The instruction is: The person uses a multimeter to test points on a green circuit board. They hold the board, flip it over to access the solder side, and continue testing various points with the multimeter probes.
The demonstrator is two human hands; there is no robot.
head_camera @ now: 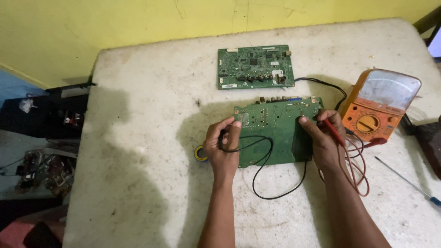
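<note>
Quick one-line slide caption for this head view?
Left hand holds black lead, right hand red probe on circuit board beside orange multimeter.

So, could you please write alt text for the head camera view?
Two hands press multimeter probes onto a green circuit board: left hand holds the black lead, right hand the red probe. An orange multimeter sits right.

Worn white table — two green circuit boards, orange multimeter, tape roll, screwdriver
</note>
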